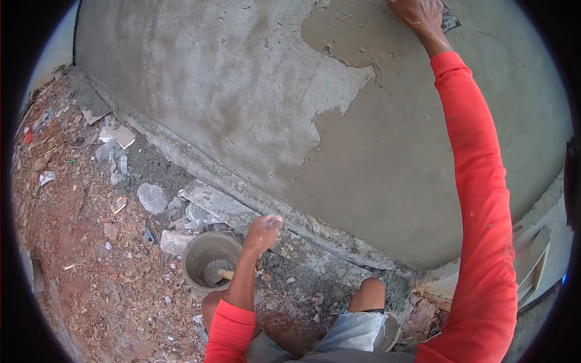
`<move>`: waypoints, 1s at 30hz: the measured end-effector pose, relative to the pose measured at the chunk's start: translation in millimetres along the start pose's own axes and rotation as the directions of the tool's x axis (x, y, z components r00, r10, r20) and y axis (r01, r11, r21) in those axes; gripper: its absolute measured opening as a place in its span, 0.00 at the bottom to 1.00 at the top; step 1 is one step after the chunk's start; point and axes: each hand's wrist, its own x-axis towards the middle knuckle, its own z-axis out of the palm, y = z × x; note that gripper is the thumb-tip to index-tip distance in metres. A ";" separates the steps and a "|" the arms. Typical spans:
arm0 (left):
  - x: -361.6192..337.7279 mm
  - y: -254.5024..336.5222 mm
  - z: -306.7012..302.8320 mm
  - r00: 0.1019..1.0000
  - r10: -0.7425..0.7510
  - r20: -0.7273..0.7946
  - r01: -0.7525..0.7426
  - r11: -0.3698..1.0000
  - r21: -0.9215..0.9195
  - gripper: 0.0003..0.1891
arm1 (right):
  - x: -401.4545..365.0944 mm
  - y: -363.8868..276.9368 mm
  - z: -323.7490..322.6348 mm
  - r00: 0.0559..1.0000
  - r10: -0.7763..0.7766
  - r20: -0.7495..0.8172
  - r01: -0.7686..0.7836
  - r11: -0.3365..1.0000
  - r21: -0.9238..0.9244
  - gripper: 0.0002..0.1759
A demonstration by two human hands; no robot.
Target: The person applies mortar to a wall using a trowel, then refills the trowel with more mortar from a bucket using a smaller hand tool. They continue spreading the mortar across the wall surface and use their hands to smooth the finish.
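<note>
Grey plaster wall [242, 91], right hand [422, 15] gripping trowel [449, 22] on it, left hand [263, 232] curled closed beside bucket [190, 261].

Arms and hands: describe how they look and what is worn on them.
Both arms wear long, bright red sleeves. The left sleeve ends near the elbow. The right sleeve reaches almost to the wrist and carries a few small pale specks. The left hand and right hand are bare: no gloves, and no watch or ring shows.
</note>
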 end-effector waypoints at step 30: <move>30.4 -48.0 -17.9 0.985 0.075 -0.156 -0.071 0.997 0.026 0.18 | -121.6 -11.5 21.6 0.944 -0.115 0.310 0.135 0.990 -0.046 0.28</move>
